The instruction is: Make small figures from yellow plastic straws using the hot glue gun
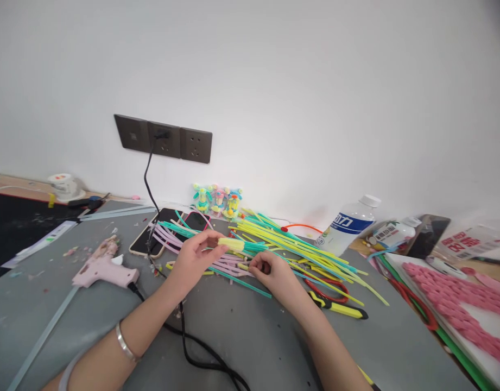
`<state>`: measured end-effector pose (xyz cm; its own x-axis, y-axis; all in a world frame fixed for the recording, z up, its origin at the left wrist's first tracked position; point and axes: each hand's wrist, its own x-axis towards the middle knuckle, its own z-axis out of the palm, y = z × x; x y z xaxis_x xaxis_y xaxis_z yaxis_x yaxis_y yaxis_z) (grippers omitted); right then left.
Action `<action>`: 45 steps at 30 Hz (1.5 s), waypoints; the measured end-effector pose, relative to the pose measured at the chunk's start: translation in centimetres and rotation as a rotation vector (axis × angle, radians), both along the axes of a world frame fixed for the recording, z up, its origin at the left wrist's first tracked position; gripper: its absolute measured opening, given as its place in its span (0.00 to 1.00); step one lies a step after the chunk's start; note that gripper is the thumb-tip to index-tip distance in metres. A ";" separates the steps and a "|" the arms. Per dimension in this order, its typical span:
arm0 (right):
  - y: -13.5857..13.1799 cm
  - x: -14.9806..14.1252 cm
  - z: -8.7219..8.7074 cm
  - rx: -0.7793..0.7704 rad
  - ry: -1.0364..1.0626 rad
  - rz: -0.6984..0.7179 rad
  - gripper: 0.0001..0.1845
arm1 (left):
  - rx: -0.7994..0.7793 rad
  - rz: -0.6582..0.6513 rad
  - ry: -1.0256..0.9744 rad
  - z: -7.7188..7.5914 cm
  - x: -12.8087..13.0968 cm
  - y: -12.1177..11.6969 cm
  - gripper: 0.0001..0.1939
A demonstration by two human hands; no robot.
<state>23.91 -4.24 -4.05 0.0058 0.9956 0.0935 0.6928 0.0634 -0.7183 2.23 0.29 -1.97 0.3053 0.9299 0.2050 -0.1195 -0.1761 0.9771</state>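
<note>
My left hand (195, 255) pinches a small yellow fuzzy roll (230, 244) that joins onto a teal pipe cleaner (255, 247), held just above the grey table (250, 336). My right hand (274, 274) rests on the table close to its right, fingers curled in a pinch over thin strips; what they grip is too small to name. A heap of yellow, teal and pink pipe cleaners (298, 239) fans out behind both hands.
A pink glue gun (103, 266) lies at the left, its black cord (192, 347) running forward between my arms. Two phones (160, 228), small pipe-cleaner figures (217, 200), a plastic bottle (347, 222), a yellow utility knife (341, 307), red scissors (327, 288) and pink pieces (457, 304) surround them.
</note>
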 end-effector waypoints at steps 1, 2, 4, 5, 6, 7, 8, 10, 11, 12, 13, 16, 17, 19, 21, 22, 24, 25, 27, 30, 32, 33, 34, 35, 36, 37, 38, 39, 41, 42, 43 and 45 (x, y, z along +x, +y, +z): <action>0.0 -0.1 0.0 0.014 -0.028 0.000 0.07 | -0.011 0.012 -0.033 0.1 -0.1 0.1 0.10; -0.1 -0.3 0.1 0.041 -0.050 -0.005 0.07 | -0.023 0.031 -0.074 0.2 -0.1 0.2 0.11; -0.3 -0.8 0.5 0.127 -0.067 -0.024 0.10 | -0.059 0.085 -0.177 0.4 -0.2 0.5 0.13; -0.5 -1.2 0.7 0.181 -0.065 -0.029 0.11 | -0.085 0.115 -0.236 0.5 -0.3 0.6 0.15; -0.7 -1.6 0.9 0.236 -0.059 -0.023 0.12 | -0.113 0.143 -0.297 0.6 -0.4 0.7 0.16; -1.0 -2.2 1.0 0.288 -0.053 -0.005 0.13 | -0.136 0.178 -0.359 0.7 -0.5 0.9 0.17; -1.2 -2.8 1.0 0.335 -0.047 0.025 0.12 | -0.156 0.216 -0.421 1.0 -0.6 1.0 0.18; -1.6 -4.1 0.8 0.407 -0.040 0.110 0.10 | -0.181 0.296 -0.535 1.5 -0.9 1.3 0.20; -1.8 -4.8 0.7 0.433 -0.040 0.153 0.09 | -0.190 0.326 -0.581 1.8 -1.0 1.5 0.21; -2.0 -5.5 0.7 0.461 -0.040 0.190 0.09 | -0.197 0.345 -0.616 2.0 -1.2 1.6 0.21; -2.3 -6.3 0.8 0.491 -0.041 0.227 0.09 | -0.205 0.353 -0.643 2.2 -1.3 1.8 0.22; -3.2 -9.2 2.0 0.618 -0.039 0.372 0.08 | -0.243 0.337 -0.689 2.2 -1.6 2.2 0.23; -3.6 -10.5 2.7 0.664 -0.034 0.441 0.07 | -0.258 0.332 -0.692 2.0 -1.6 2.2 0.23; -4.2 -13.9 4.5 0.738 -0.011 0.584 0.06 | -0.261 0.313 -0.666 1.6 -1.6 2.3 0.22; -4.3 -17.9 6.1 0.717 -0.075 0.740 0.05 | -0.240 0.254 -0.598 1.1 -1.5 2.2 0.20; -4.0 -20.0 6.8 0.662 -0.162 0.762 0.04 | -0.241 0.232 -0.574 0.9 -1.4 2.1 0.20; -2.8 -23.9 7.4 0.454 -0.390 0.694 0.09 | -0.238 0.194 -0.536 0.6 -1.3 1.9 0.19; -1.9 -25.5 7.4 0.336 -0.490 0.603 0.16 | -0.238 0.177 -0.519 0.5 -1.2 1.9 0.19; 0.0 -28.1 6.9 0.259 -0.550 0.516 0.27 | -0.238 0.152 -0.489 0.2 -1.0 1.8 0.19; 2.2 -30.0 5.7 0.084 -0.635 0.458 0.31 | -0.239 0.127 -0.455 -0.1 -0.9 1.9 0.20; 3.0 -30.1 5.3 -0.039 -0.661 0.450 0.35 | -0.232 0.109 -0.433 -0.2 -0.9 1.8 0.20; 3.2 -30.0 5.4 -0.081 -0.652 0.463 0.38 | -0.226 0.098 -0.420 -0.2 -0.9 1.8 0.20; 3.3 -29.7 5.5 -0.117 -0.622 0.485 0.40 | -0.219 0.086 -0.404 -0.1 -0.9 1.7 0.20; 3.5 -29.2 5.8 -0.144 -0.578 0.511 0.41 | -0.212 0.073 -0.386 -0.1 -0.9 1.7 0.20; 3.6 -28.7 6.2 -0.161 -0.523 0.533 0.41 | -0.205 0.060 -0.366 -0.1 -0.8 1.6 0.20; 3.9 -28.2 6.6 -0.171 -0.467 0.545 0.41 | -0.198 0.048 -0.344 -0.2 -0.7 1.6 0.20; 4.2 -27.6 7.0 -0.180 -0.420 0.549 0.38 | -0.188 0.036 -0.320 -0.3 -0.6 1.6 0.20; 4.5 -26.9 7.4 -0.189 -0.382 0.545 0.34 | -0.177 0.027 -0.295 -0.4 -0.5 1.7 0.20; 5.5 -25.7 8.2 -0.186 -0.313 0.534 0.24 | -0.151 0.013 -0.237 -0.8 -0.2 1.8 0.19; 6.0 -25.1 8.5 -0.180 -0.278 0.535 0.21 | -0.137 0.009 -0.204 -1.0 0.0 1.8 0.18; 6.4 -24.4 8.9 -0.177 -0.223 0.543 0.19 | -0.124 0.009 -0.172 -1.1 0.1 1.8 0.17; 7.1 -23.0 9.5 -0.189 0.014 0.584 0.16 | -0.095 0.042 -0.131 -1.4 0.3 1.8 0.14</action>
<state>0.88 2.86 5.41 -0.5460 0.8339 -0.0811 0.5725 0.3006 -0.7628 2.48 2.05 -3.33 0.2420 0.9585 0.1507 -0.2416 -0.0909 0.9661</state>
